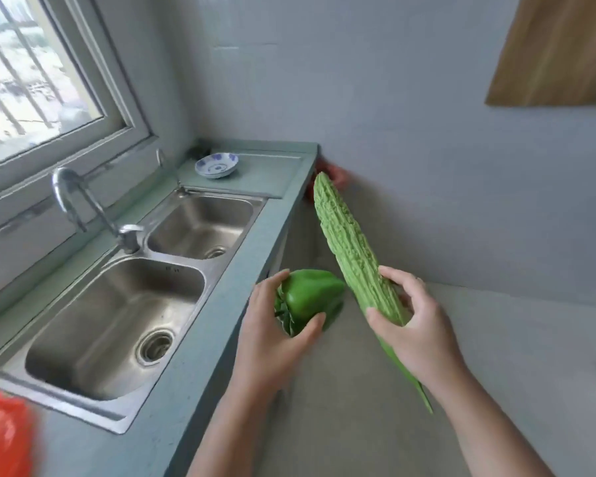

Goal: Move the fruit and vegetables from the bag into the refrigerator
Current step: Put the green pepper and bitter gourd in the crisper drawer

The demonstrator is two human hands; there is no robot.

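My left hand grips a green bell pepper, stem end toward my palm, in the air just right of the counter edge. My right hand holds a long, bumpy, pale green bitter gourd near its lower end, with fingers and thumb curled round it. The gourd points up and away toward the far wall. A red plastic bag lies on the counter at the bottom left corner. No refrigerator is in view.
A double steel sink with a tap is set in the grey-green counter under a window. A blue-patterned white dish sits at the counter's far end. A wooden panel hangs on the right wall.
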